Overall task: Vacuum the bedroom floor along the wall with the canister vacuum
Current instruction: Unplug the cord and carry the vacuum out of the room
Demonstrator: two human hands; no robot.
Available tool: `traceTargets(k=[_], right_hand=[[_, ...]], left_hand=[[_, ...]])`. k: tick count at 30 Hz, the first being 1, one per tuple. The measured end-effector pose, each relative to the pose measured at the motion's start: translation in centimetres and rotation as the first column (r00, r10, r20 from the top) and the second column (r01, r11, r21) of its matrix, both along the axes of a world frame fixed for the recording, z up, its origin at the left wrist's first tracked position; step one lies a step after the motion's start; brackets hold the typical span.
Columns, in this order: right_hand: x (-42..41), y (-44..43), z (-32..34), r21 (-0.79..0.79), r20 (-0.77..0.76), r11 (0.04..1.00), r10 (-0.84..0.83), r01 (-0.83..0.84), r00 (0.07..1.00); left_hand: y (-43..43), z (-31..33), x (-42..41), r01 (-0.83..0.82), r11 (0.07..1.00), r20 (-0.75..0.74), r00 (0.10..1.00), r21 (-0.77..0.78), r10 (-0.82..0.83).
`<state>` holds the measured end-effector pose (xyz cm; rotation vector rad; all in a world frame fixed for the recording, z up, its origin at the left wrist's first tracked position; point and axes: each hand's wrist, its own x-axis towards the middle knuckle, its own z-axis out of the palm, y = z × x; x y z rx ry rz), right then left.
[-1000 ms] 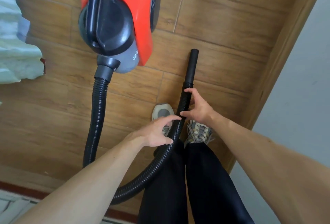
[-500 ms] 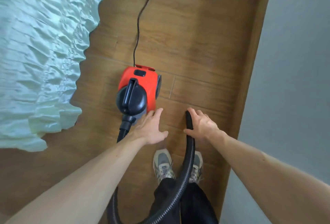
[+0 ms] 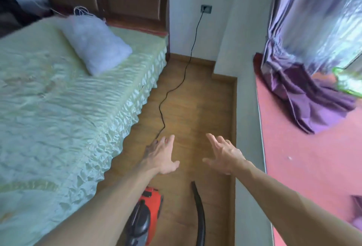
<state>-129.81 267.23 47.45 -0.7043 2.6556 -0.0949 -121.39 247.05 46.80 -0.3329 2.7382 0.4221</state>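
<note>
The red and black canister vacuum (image 3: 147, 214) sits on the wooden floor (image 3: 195, 112) at the bottom of the view, partly hidden under my left forearm. Its black hose (image 3: 199, 210) lies on the floor to the right, its open end pointing away from me. A black power cord (image 3: 172, 89) runs from the vacuum to a wall socket (image 3: 206, 8). My left hand (image 3: 160, 155) and my right hand (image 3: 225, 153) are stretched out above the floor, fingers spread, holding nothing.
A bed (image 3: 58, 98) with a pale green frilled cover and a white pillow (image 3: 96, 43) fills the left. A white low wall (image 3: 247, 96) with wooden skirting borders the narrow floor strip on the right. Beyond it lie a pink ledge (image 3: 305, 163) and purple curtains (image 3: 305, 81).
Both hands have let go of the hose, which now lies on the floor. The view has risen from my feet to the room ahead, and my hands stretch forward, open.
</note>
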Motion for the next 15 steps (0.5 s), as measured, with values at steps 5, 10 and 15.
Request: traceTargets(k=[5, 10, 15], right_hand=[[-1.9, 0.3, 12.0, -0.018, -0.163, 1.0, 0.006, -0.009, 0.987], [-2.0, 0.3, 21.3, -0.032, -0.268, 0.999, 0.022, -0.032, 0.963], [-1.1, -0.1, 28.0, -0.05, -0.34, 0.998, 0.017, -0.036, 0.94]], left_hand=[[-1.2, 12.0, -2.3, 0.016, 0.999, -0.12, 0.993, -0.042, -0.021], [-2.6, 21.6, -2.3, 0.025, 0.995, -0.231, 0.972, -0.092, -0.046], [-3.5, 27.4, -1.1, 0.042, 0.991, -0.282, 0.956, -0.128, -0.077]])
